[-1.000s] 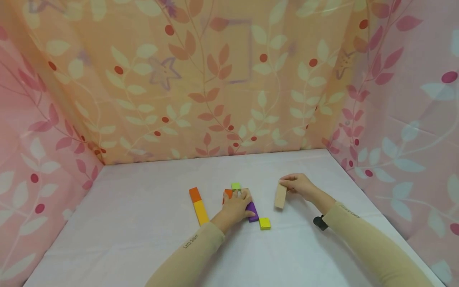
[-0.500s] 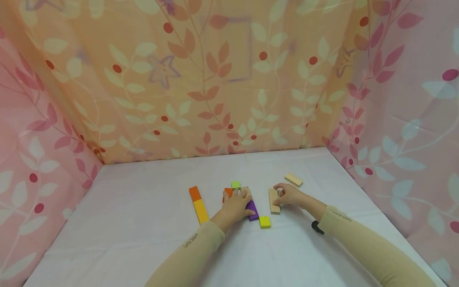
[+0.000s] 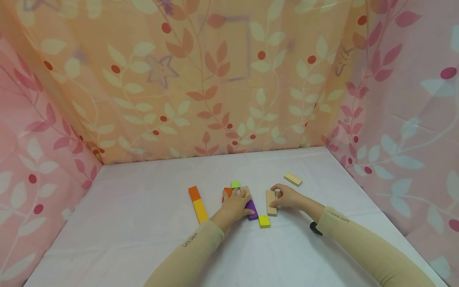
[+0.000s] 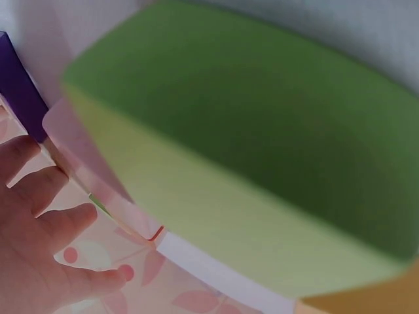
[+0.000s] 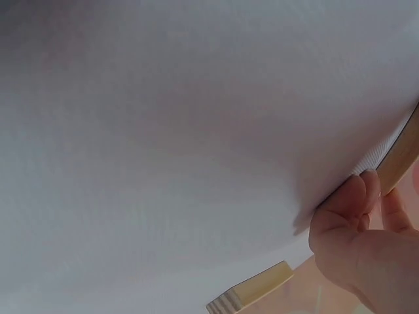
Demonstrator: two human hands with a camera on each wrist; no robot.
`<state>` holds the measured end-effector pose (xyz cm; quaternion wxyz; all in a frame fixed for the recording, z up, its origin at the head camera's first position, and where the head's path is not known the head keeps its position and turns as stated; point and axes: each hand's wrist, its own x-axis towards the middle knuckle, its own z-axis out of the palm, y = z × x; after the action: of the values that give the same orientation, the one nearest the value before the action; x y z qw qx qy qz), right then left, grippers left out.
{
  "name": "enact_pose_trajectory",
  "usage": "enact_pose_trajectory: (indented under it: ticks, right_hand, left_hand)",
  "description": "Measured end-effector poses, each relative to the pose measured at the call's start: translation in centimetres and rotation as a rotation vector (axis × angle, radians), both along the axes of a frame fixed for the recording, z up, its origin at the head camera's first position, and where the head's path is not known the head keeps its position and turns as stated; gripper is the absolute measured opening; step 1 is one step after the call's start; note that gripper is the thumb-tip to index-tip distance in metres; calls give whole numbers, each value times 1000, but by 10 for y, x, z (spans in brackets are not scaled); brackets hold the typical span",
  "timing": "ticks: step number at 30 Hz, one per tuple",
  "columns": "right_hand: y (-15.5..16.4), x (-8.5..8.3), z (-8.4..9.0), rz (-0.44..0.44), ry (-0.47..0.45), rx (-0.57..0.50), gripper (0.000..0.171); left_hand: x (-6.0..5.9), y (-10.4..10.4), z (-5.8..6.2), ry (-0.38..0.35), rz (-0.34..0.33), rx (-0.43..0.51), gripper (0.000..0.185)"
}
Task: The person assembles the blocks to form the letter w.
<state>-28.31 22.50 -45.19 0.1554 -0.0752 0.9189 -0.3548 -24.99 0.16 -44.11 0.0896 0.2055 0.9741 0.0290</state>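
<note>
My left hand (image 3: 236, 204) lies flat over a cluster of blocks: a purple block (image 3: 252, 209) at its thumb, an orange block (image 3: 227, 191) and a small green block (image 3: 235, 184) by its fingertips. In the left wrist view the left hand's fingers (image 4: 46, 216) look relaxed beside the purple block (image 4: 16, 85). My right hand (image 3: 288, 196) pinches a plain wooden block (image 3: 270, 202) that lies on the table just right of the purple one. The right wrist view shows the right hand's fingertips (image 5: 357, 203) on the wooden block's (image 5: 400, 156) edge.
A yellow-green cube (image 3: 264, 221) sits just in front of the cluster; a blurred green block (image 4: 262, 131) fills the left wrist view. An orange-and-yellow bar (image 3: 198, 204) lies to the left. A second wooden block (image 3: 293, 179) lies behind the right hand. Leaf-patterned curtains wall the white table (image 3: 143, 239).
The right hand brought the wooden block down and to the left, from tilted in the air to lying beside the purple block. The second wooden block came into sight. The left hand stayed put.
</note>
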Motion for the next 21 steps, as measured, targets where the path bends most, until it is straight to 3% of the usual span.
enact_pose_trajectory:
  ticks: [15, 21]
  right_hand:
    - [0, 0, 1, 8, 4, 6, 66]
    - [18, -9, 5, -113, 95, -58, 52]
  left_hand:
    - [-2, 0, -2, 6, -8, 6, 63]
    - [-2, -1, -2, 0, -11, 4, 62]
